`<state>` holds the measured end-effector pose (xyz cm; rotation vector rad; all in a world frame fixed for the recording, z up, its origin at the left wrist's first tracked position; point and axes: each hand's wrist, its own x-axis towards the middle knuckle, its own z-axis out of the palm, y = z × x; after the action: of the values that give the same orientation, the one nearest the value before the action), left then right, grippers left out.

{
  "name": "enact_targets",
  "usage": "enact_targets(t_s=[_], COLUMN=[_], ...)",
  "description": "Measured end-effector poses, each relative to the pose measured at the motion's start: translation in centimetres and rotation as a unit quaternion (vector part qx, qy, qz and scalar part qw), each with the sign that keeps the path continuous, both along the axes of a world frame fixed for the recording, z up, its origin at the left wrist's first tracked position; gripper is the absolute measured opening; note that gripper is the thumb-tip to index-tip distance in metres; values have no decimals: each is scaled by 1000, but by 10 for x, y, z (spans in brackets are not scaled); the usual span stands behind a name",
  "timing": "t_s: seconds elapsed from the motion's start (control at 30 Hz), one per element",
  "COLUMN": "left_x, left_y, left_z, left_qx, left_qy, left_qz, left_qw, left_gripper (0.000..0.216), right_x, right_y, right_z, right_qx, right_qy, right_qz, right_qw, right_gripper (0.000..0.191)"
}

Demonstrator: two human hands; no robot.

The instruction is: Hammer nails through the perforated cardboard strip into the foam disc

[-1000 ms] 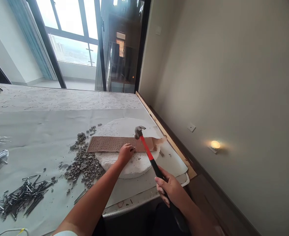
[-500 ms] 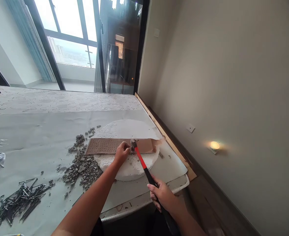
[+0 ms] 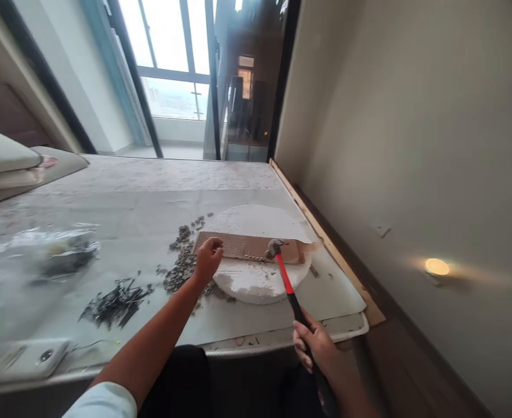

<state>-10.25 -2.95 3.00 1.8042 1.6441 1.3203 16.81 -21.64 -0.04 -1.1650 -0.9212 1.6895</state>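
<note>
Brown perforated board [image 3: 238, 246]: flat on a white foam disc [image 3: 256, 285], toward the near right corner of the mattress, long side running roughly with the near edge. A row of small shiny points sits along its near side, too small to identify.

Hammer [image 3: 288, 285]: claw head over the right half of the board; contact with it cannot be told. The handle slopes down past the mattress's near edge to my right hand [image 3: 314, 345], whose fingers are wrapped firmly around the black grip.

My left hand [image 3: 207, 259] is at the board's left end, fingers half curled, thumb and index tips close together; I cannot tell whether anything is between them.

Grey stones [image 3: 181, 273]: scattered along the left rim of the disc. Nails [image 3: 116, 305]: a loose heap farther left, nearer the near edge. Clear plastic bag [image 3: 60, 252] beyond them; a white box [image 3: 38, 359] at the near edge.

Mattress [image 3: 186, 177]: patterned cover bare along its far edge, pale sheet [image 3: 125, 217] over the rest. Wooden strip [image 3: 347, 266] along the right edge; pillows [image 3: 6, 152] at far left.

Room: tall window [image 3: 169, 35] past the far edge, beige wall [image 3: 404, 145] on the right with a lit lamp [image 3: 437, 267].
</note>
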Motion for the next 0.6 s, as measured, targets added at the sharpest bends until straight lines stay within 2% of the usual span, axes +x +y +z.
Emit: enact_targets(t_s=[0.07,0.13,0.2,0.27,0.33,0.43,0.53,0.6], left_x=[-45,-81,-104,-111,-109,-101,-98,-99], left_y=[-28,-62,-93,-114,-123,-120,-112,-108], left_z=[-5,-18,-37,-55,-69,-78,-76,-69], left_qx=[-59,-160,-244,-280,-289,-301,-305,-280], left_qy=[117,234,310,344,357,367,384,385], left_qz=[55,72,53,33,21,14,12,18], left_qw=[990,956,917,896,888,880,872,879], left_gripper=[19,13,12,13,13,13,14,14], right_x=[3,5,6,6,4,2,3,5], right_y=[-2,-2,-2,-1,-1,0,1,1], right_z=[-5,-8,-9,-10,-10,-7,-2,2], right_qx=[-2,0,-4,-5,-4,-3,-6,-5], right_qy=[14,25,33,37,33,25,24,31], right_qz=[-14,-29,-21,-14,-20,-20,-22,-34], right_qw=[1000,999,999,999,999,999,999,999], right_gripper=[71,67,68,70,72,72,71,75])
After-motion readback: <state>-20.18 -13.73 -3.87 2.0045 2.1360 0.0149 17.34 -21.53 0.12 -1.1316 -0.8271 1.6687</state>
